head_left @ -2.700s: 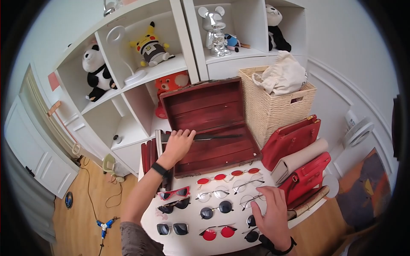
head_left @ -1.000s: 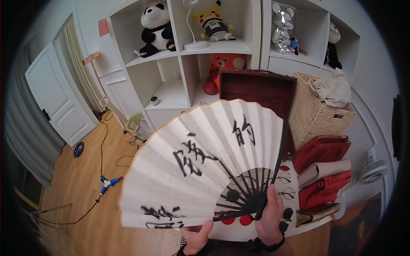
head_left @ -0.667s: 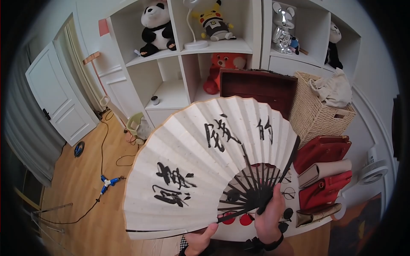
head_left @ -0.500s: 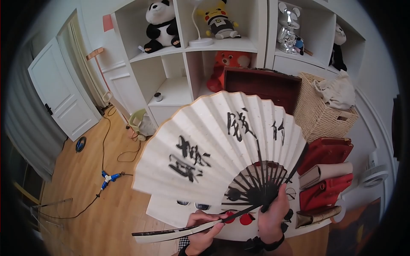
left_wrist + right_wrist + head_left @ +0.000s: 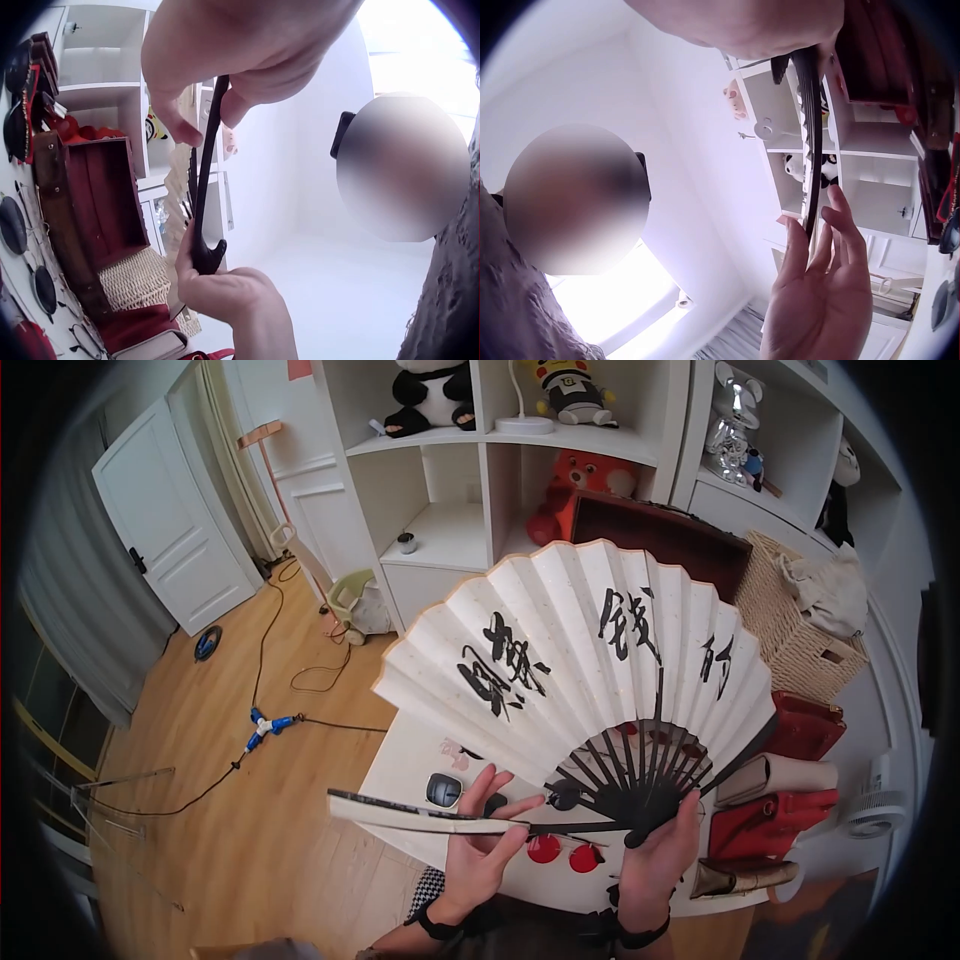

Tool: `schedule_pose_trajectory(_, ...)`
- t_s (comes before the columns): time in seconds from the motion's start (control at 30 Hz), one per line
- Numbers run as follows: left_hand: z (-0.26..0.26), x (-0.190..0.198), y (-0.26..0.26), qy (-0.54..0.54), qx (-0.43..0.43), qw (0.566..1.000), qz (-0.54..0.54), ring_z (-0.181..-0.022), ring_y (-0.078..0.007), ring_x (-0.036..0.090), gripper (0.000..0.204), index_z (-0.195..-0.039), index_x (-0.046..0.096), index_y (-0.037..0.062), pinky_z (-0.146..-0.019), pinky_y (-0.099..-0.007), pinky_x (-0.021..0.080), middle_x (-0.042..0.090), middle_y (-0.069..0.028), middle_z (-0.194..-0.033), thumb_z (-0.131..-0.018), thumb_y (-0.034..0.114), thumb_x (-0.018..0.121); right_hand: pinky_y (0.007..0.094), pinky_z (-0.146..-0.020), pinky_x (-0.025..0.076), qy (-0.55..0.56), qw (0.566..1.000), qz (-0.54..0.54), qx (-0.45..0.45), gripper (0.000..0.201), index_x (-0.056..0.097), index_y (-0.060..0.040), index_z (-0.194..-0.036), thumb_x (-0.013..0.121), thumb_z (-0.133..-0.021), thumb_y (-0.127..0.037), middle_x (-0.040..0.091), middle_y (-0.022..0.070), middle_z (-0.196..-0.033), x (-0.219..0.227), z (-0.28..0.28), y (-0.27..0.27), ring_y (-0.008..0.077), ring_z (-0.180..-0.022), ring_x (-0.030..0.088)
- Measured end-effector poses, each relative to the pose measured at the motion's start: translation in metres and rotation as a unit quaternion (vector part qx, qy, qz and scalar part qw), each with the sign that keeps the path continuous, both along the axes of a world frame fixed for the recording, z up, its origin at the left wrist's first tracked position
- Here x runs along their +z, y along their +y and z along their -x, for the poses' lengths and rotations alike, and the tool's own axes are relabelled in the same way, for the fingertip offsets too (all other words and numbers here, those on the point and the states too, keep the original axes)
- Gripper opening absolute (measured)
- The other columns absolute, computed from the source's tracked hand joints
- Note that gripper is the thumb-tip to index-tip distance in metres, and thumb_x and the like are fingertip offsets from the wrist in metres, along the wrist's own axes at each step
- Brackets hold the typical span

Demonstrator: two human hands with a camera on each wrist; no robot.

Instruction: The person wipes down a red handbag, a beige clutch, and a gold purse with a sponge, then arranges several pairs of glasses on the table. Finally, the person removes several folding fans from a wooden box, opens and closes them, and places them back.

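A white paper folding fan (image 5: pixel 590 650) with black brush characters and dark ribs is spread in front of me, over the table. My right hand (image 5: pixel 655 865) grips it at the dark pivot end, thumb along the ribs. My left hand (image 5: pixel 480 860) pinches the outer guard stick between thumb and fingers. That left end of the fan, a narrow folded strip (image 5: pixel 420 815), lies nearly level, apart from the raised leaf. In the left wrist view the guard stick (image 5: pixel 208 165) runs between both hands; the right wrist view shows the fan edge-on (image 5: pixel 812 142).
Behind the fan stand an open dark red suitcase (image 5: pixel 650 540) and a woven basket (image 5: pixel 800 630). Red and beige handbags (image 5: pixel 770 825) line the table's right side. Sunglasses (image 5: pixel 445 790) lie on the white table (image 5: pixel 405 765), partly hidden by the fan. A cable splitter (image 5: pixel 265 728) is on the floor.
Earlier my left hand was over the suitcase on a long dark thing. Since then the fan appears spread in both hands; its leaf has risen and turned right, its left end separating. The view turned left.
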State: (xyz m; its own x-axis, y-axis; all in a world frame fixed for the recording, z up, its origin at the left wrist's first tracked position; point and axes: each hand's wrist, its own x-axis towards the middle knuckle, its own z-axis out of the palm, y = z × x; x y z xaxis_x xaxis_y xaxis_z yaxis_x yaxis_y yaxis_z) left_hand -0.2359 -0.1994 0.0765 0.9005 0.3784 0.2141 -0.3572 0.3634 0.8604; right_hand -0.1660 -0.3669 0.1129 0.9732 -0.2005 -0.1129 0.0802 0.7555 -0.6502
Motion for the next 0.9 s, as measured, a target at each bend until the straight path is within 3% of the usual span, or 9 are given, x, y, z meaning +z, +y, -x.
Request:
schedule_pose_trajectory(0.07,-0.003,0.008,0.002,0.012,-0.035,0.999,0.040,-0.131,-0.0343,0.048,0.076,-0.153,0.017,0.0027,-0.100,-0.0402,0.046,0.033,-0.0156,-0.152,-0.092,0.006,0.062,0.0372,-0.097,0.046,-0.011,1.000,0.012,0.009,0.031,0.053,-0.0001,-0.121,0.045,-0.105,-0.026,0.061,0.0100,-0.119,-0.003,0.001,-0.002,0.0197,-0.107,0.059)
schedule_pose_trajectory(0.17,-0.009,0.006,0.010,0.003,-0.067,0.997,0.039,-0.135,-0.0311,0.044,0.070,-0.154,0.016,0.0038,-0.103,-0.0429,0.044,0.034,-0.0169,-0.152,-0.095,0.000,0.055,0.0361,-0.096,0.047,-0.020,0.999,0.026,0.033,0.029,0.052,-0.0002,-0.122,0.047,-0.104,-0.023,0.060,0.0099,-0.120,0.002,0.003,-0.002,0.0192,-0.108,0.059)
schedule_pose_trajectory(0.3,-0.019,0.003,0.023,0.007,-0.038,0.999,0.008,-0.130,-0.0288,0.048,0.066,-0.152,0.021,0.0035,-0.100,-0.0398,0.046,0.042,-0.0166,-0.147,-0.097,0.006,0.056,0.0313,-0.089,0.048,-0.017,0.992,0.055,0.116,0.025,0.051,-0.0023,-0.122,0.048,-0.104,-0.019,0.061,0.0072,-0.118,-0.008,0.001,-0.009,0.0169,-0.105,0.059)
schedule_pose_trajectory(0.37,-0.021,0.002,0.024,0.010,-0.025,0.999,0.029,-0.124,-0.0276,0.053,0.065,-0.151,0.024,0.0013,-0.098,-0.0382,0.047,0.047,-0.0155,-0.142,-0.097,0.009,0.058,0.0296,-0.079,0.049,0.019,0.993,0.062,0.094,0.020,0.052,-0.0042,-0.118,0.048,-0.103,-0.016,0.061,0.0044,-0.114,-0.002,0.002,-0.004,0.0149,-0.096,0.061)
schedule_pose_trajectory(0.47,-0.021,-0.007,0.036,0.005,-0.043,0.996,0.072,-0.113,-0.0246,0.059,0.056,-0.142,0.035,-0.0037,-0.095,-0.0365,0.049,0.054,-0.0116,-0.126,-0.095,0.011,0.062,0.0297,-0.074,0.050,0.007,0.985,0.080,0.154,0.020,0.050,-0.0052,-0.121,0.049,-0.102,-0.012,0.061,0.0044,-0.113,-0.006,0.007,-0.010,0.0148,-0.091,0.062)
schedule_pose_trajectory(0.57,-0.021,-0.012,0.044,-0.015,-0.026,0.998,0.062,-0.111,-0.0238,0.060,0.049,-0.135,0.041,-0.0036,-0.094,-0.0360,0.049,0.054,-0.0104,-0.122,-0.094,0.010,0.063,0.0327,-0.077,0.053,0.012,0.976,0.103,0.191,0.029,0.045,-0.0057,-0.126,0.052,-0.098,-0.004,0.062,0.0090,-0.113,-0.004,0.008,-0.011,0.0188,-0.095,0.064)
schedule_pose_trajectory(0.63,-0.020,-0.011,0.049,-0.004,-0.017,0.997,0.074,-0.109,-0.0242,0.061,0.045,-0.130,0.044,-0.0023,-0.092,-0.0363,0.050,0.055,-0.0092,-0.117,-0.092,0.009,0.066,0.0438,-0.090,0.052,-0.008,0.951,0.131,0.281,0.043,0.037,-0.0040,-0.136,0.049,-0.095,0.004,0.058,0.0137,-0.121,-0.004,0.009,-0.015,0.0260,-0.109,0.061)
schedule_pose_trajectory(0.7,-0.021,-0.012,0.054,-0.028,-0.030,0.997,0.070,-0.101,-0.0250,0.063,0.046,-0.129,0.044,0.0028,-0.089,-0.0412,0.050,0.057,-0.0099,-0.112,-0.091,0.013,0.069,0.0448,-0.089,0.053,-0.001,0.945,0.130,0.299,0.047,0.035,-0.0038,-0.138,0.048,-0.094,0.006,0.058,0.0152,-0.123,-0.007,0.009,-0.018,0.0271,-0.107,0.062)
schedule_pose_trajectory(0.9,-0.023,0.007,0.048,-0.028,0.001,0.994,0.104,-0.097,-0.0226,0.063,0.047,-0.128,0.044,0.0028,-0.088,-0.0412,0.050,0.060,-0.0067,-0.100,-0.089,0.010,0.070,0.0489,-0.088,0.054,0.001,0.944,0.104,0.312,0.051,0.032,-0.0034,-0.140,0.048,-0.093,0.007,0.058,0.0185,-0.124,-0.010,0.010,-0.014,0.0305,-0.106,0.065)
